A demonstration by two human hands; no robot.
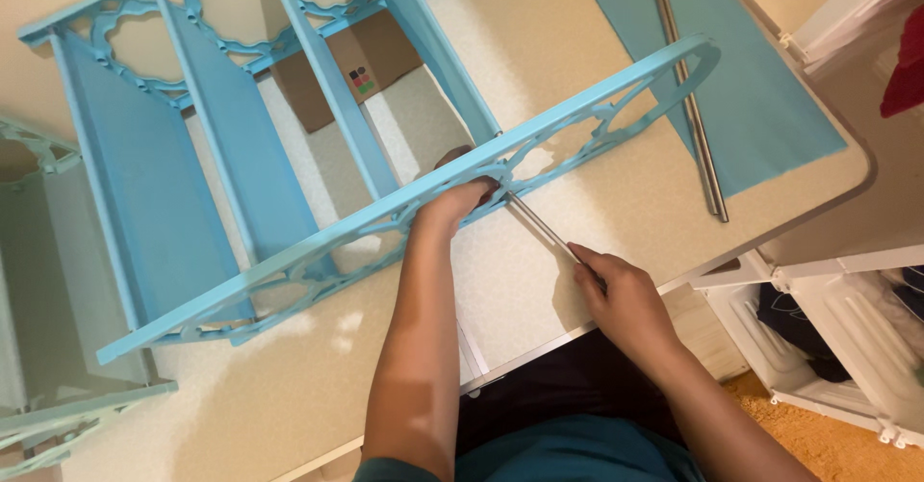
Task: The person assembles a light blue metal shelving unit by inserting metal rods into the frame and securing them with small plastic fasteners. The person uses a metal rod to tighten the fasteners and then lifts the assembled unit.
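Blue shelf frame on its side on the desk, metal rod going in at centre.
Left hand clenched on the scrolled cut-out side rail of the glossy light-blue plastic shelf rack. Right hand at 5 o'clock pinches a thin steel rod, tip at the rail. Two spare rods lie on a flat blue panel at 1 o'clock. White plastic drawer unit at 4 o'clock.

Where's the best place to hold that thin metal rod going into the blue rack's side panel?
Grip the metal rod at its free near end, from the right, where the right hand holds it. Its far end meets the side panel, which the left hand steadies, so only that end is exposed.
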